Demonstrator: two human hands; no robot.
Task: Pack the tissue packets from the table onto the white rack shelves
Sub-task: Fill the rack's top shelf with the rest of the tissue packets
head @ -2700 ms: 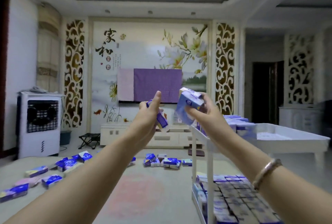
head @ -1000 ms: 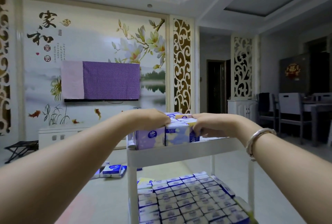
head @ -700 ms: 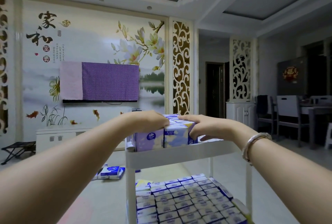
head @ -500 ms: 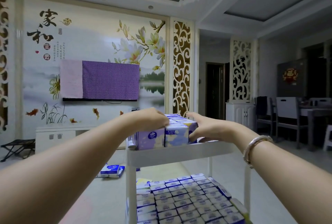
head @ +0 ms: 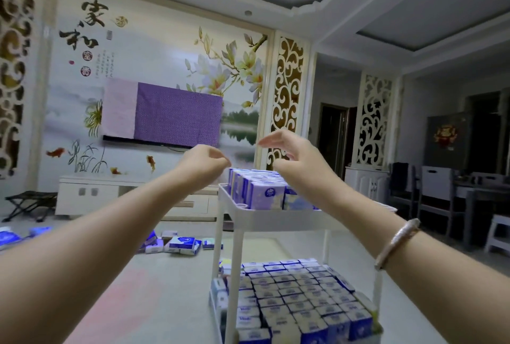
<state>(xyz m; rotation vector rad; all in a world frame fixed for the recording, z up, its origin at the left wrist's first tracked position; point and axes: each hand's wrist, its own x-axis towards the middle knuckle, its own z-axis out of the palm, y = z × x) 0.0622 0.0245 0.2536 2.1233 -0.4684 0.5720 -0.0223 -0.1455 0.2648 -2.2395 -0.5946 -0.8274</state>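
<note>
A white rack (head: 276, 219) stands in front of me. Its top shelf holds a row of upright purple tissue packets (head: 266, 194) at the left end. The lower shelf is filled with several rows of blue-and-white packets (head: 298, 296). More loose packets (head: 180, 243) lie on the table surface beyond the rack, and a few at the far left (head: 11, 236). My left hand (head: 202, 167) hovers left of the top-shelf packets, fingers loosely curled, holding nothing. Above the same packets my right hand (head: 292, 156) is raised with relaxed fingers, empty.
A wall-mounted TV under a purple cloth (head: 165, 114) hangs ahead above a white low cabinet (head: 91, 194). A folding stool (head: 27, 203) stands at far left. Chairs and a dining table (head: 452, 192) fill the right side, with a white step stool (head: 498, 233).
Both hands have let go of the packets on the top shelf and lifted up and apart. The packets stay in place on the shelf.
</note>
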